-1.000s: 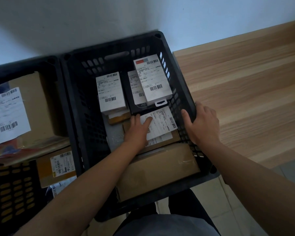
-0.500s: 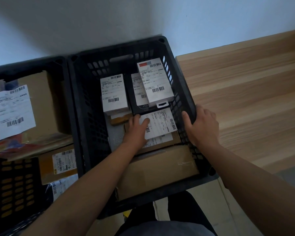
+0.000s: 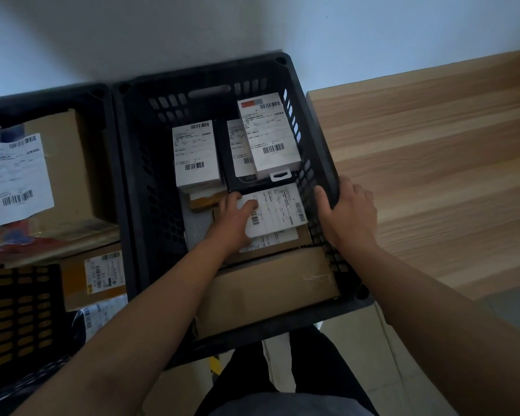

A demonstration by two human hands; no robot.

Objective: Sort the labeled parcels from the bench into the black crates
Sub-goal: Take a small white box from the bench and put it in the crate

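Parcels fill both black crates (image 3: 138, 163); visible bench (image 3: 433, 175) stretch bare, sorting looks near done. Left hand (image 3: 237, 217) presses, fingers flat, on white-labeled parcel (image 3: 278, 208) inside right crate. Right hand (image 3: 348, 208) grips crate rim.

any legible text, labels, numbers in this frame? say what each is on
No text can be quoted; all print is too small or blurred.
White box: barcodes, blurred print.
Tilted white box: red strip, barcodes, unreadable lines.
Parcel under the left hand: label blurred.
Brown box in the left crate: label, barcode only.
Right hand grips the crate rim: no markings.
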